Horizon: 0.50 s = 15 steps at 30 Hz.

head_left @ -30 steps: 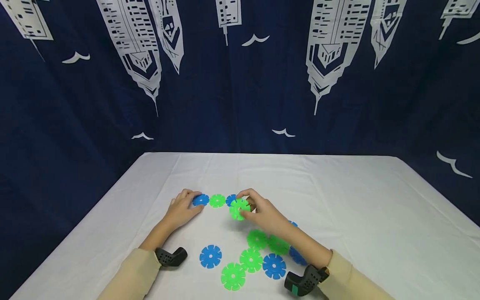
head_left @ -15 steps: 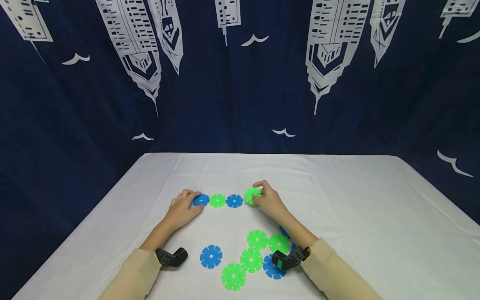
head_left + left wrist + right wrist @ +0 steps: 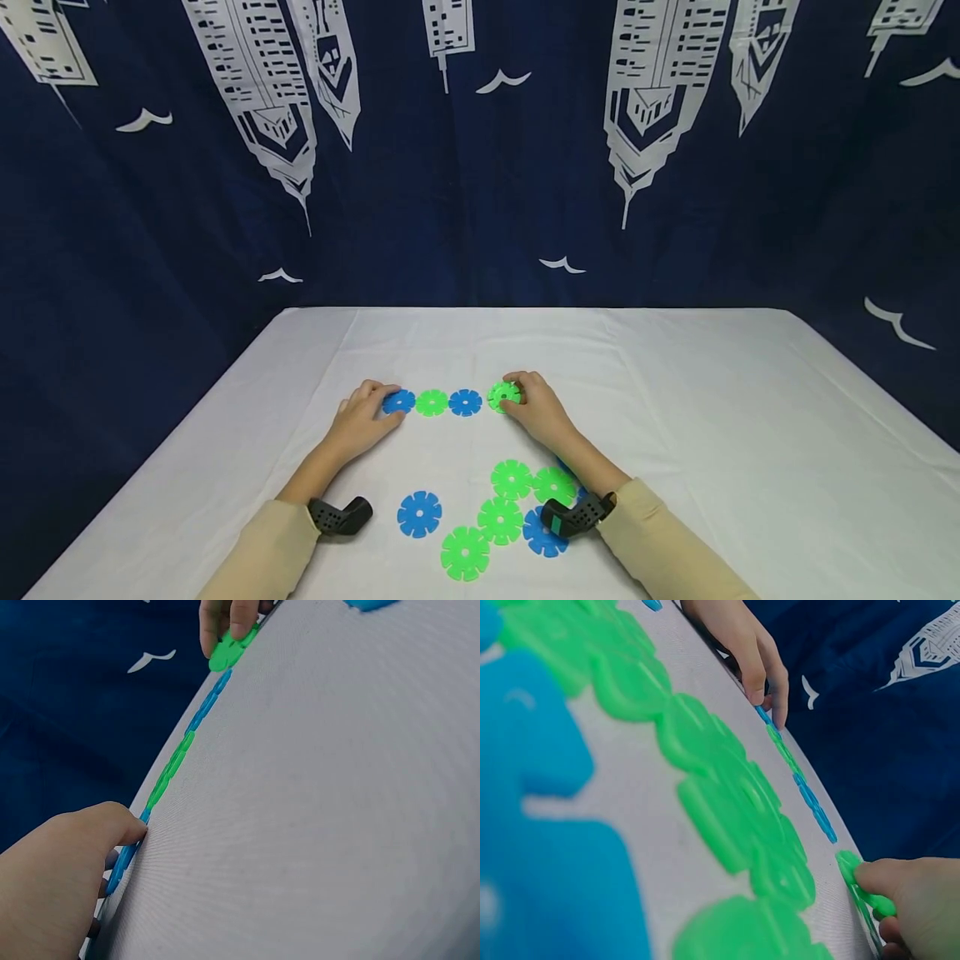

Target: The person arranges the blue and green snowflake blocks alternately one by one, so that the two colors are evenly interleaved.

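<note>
So our landmark is the right blue disc [image 3: 466, 402], the end of a flat row of 3 running side to side on the tablecloth [image 3: 712, 417]. Left of it sits the middle green disc [image 3: 432, 403], then, farther left, the left blue disc [image 3: 401, 402], which our left hand [image 3: 362, 425] pinches at its edges. Just right of the landmark, our right hand [image 3: 542, 412] pinches the held green disc [image 3: 499, 396], tilted a bit, with a small gap between the 2 discs. We reckon that gap's what matters: the held green disc is roughly in line with the row's long axis, and our right hand is clearly nearer the landmark. Closer to us than the landmark: 4 loose green discs [image 3: 500, 521].
</note>
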### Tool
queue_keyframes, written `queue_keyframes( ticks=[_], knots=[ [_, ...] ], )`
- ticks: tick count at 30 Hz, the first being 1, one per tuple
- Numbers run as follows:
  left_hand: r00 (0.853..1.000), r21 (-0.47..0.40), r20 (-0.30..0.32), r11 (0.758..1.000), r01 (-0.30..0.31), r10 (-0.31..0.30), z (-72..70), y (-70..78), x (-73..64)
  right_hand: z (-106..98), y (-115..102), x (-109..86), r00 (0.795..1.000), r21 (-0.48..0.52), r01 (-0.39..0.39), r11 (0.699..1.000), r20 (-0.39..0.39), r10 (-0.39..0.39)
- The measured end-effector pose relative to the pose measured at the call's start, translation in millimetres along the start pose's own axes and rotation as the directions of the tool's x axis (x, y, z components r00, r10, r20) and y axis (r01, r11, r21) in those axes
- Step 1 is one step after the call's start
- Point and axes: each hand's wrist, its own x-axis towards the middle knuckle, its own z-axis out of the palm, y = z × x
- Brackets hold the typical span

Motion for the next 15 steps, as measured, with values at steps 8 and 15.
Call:
queue_keyframes(
  ticks=[8, 15],
  knots=[
    [1.0, -0.006, -0.001, 1.0, 0.012, -0.012, 0.5, -2.4, -2.5, 3.1, -1.9, -5.5, 1.0, -0.045, -0.011, 0.999, 0.007, 0.012],
    [1.0, -0.005, -0.005, 1.0, 0.003, -0.003, -1.8, -0.7, -1.5, 1.6, -6.9, -5.9, 0.997, -0.09, 0.001, 0.996, 0.073, 0.005]
  ],
)
